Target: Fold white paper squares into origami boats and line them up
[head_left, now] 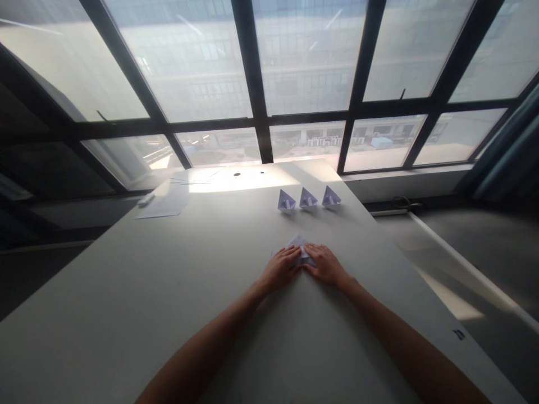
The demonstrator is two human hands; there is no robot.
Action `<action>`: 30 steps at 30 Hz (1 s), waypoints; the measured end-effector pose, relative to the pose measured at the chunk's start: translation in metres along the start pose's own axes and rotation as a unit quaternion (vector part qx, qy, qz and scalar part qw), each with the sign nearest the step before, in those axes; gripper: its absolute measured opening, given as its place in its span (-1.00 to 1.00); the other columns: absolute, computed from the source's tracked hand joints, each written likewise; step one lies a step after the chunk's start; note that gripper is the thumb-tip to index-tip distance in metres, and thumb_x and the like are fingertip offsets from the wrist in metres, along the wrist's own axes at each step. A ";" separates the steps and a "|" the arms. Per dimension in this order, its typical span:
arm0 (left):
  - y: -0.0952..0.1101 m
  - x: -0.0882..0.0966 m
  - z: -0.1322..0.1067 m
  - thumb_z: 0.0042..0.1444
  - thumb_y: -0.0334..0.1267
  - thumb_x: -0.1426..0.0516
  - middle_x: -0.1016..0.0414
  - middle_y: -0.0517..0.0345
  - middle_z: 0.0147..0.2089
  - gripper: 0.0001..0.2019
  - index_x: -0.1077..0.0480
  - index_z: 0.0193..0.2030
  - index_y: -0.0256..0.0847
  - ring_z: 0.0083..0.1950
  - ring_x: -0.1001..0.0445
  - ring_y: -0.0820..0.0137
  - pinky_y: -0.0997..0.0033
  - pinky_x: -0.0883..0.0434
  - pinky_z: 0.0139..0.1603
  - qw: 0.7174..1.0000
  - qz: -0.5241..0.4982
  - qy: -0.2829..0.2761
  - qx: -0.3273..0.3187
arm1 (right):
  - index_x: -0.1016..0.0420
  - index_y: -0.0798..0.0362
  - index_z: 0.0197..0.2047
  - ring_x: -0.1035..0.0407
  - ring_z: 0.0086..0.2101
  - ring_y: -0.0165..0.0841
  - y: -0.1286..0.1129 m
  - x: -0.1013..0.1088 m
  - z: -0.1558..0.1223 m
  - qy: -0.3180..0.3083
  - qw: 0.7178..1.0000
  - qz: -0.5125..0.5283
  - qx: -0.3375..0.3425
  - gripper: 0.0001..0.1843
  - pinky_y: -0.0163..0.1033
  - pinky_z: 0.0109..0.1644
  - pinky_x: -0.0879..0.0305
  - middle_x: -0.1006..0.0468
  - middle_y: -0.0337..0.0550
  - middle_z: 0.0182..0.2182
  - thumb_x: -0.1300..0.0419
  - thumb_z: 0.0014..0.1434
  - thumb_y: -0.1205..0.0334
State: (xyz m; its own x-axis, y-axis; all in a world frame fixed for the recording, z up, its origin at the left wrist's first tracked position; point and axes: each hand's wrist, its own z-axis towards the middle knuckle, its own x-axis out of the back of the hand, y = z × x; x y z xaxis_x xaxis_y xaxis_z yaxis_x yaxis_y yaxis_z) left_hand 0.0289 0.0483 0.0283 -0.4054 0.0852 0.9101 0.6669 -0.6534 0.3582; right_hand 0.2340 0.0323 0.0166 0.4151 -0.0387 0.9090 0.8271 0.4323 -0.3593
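Both my hands rest on a small folded piece of white paper [300, 244] lying on the grey table [168, 292]. My left hand [281, 267] lies flat on its left side, fingers stretched toward the middle. My right hand [324, 264] lies flat on its right side, fingertips meeting the left hand's over the paper. Most of the paper is hidden under my fingers; a pointed corner shows beyond them. Three finished folded paper boats [308, 199] stand in a row farther back on the table.
Loose white sheets [166, 203] lie at the table's far left, near a sunlit patch with two dark dots [237, 174]. The table's right edge runs diagonally beside the floor [463, 264]. Large windows with dark frames [252, 84] stand behind the table.
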 end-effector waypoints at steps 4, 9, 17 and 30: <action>0.004 0.002 0.000 0.27 -0.17 -0.13 -0.44 0.13 0.22 -0.62 -0.37 0.22 -0.03 0.25 -0.38 0.28 0.26 -0.28 0.29 0.999 -0.018 0.038 -0.004 | -0.40 0.00 0.20 -0.30 0.16 -0.23 -0.007 0.004 -0.002 0.040 0.999 -0.010 -0.001 -0.55 -0.05 0.33 0.03 -0.47 -0.06 0.15 -0.17 0.25 0.19; 0.008 0.006 -0.003 0.30 -0.27 -0.07 -0.55 0.21 0.09 -0.74 -0.51 0.03 0.00 0.10 -0.51 0.28 0.28 -0.38 0.15 0.997 0.003 0.070 0.042 | -0.51 -0.05 0.08 -0.39 0.05 -0.28 -0.012 0.007 -0.002 0.059 0.998 -0.024 -0.011 -0.65 -0.09 0.31 0.06 -0.58 -0.13 0.01 -0.07 0.29 0.36; 0.004 0.011 -0.005 0.33 -0.46 0.09 -0.49 0.23 0.16 -0.58 -0.48 0.09 -0.03 0.25 -0.39 0.34 0.17 -0.24 0.32 0.983 0.055 0.172 0.038 | -0.51 0.05 0.07 -0.33 0.12 -0.27 -0.013 0.013 -0.003 0.153 0.988 -0.020 0.013 -0.58 -0.12 0.28 -0.02 -0.55 -0.05 0.06 0.10 0.35 0.43; 0.023 -0.010 -0.014 0.21 -0.29 0.00 -0.15 -0.32 0.38 -0.46 -0.21 0.31 -0.47 0.47 0.07 0.04 -0.24 0.43 0.40 0.977 0.202 0.039 0.059 | -0.33 0.34 0.24 -0.10 0.29 -0.12 -0.025 -0.006 -0.008 0.027 0.994 -0.107 -0.024 -0.48 0.05 0.40 0.22 -0.32 0.23 0.23 0.04 0.24 0.42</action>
State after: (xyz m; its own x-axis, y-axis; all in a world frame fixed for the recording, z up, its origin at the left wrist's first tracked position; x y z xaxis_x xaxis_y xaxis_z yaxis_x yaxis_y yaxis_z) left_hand 0.0401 0.0218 0.0245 -0.1376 -0.2223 0.9652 0.8479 -0.5302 -0.0013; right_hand 0.2140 0.0149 0.0185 0.2466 -0.1736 0.9534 0.9154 0.3647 -0.1704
